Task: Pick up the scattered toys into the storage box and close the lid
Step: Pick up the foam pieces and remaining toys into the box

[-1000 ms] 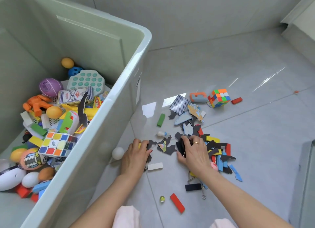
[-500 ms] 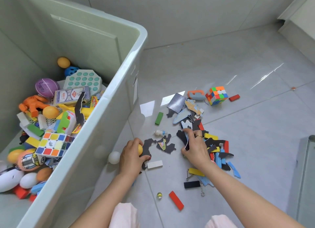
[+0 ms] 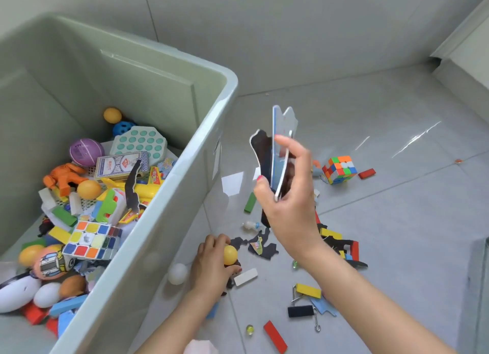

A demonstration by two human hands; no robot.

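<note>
Right hand (image 3: 288, 192) of mine pinches flat puzzle pieces (image 3: 277, 147) aloft beside storage box (image 3: 185, 173); left hand (image 3: 211, 266) clasps yellow ball (image 3: 230, 255) on floor.

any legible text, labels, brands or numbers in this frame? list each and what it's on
Nothing can be quoted with confidence.
Playing-card box in the storage box: red emblem and print, too blurred to read.
Yellow-red packet beside it: lettering too small to read.
Purple ball: faint marks, unreadable.
White label on the storage box's outer wall: seen edge-on, unreadable.
Puzzle pieces in the right hand: no text visible.
</note>
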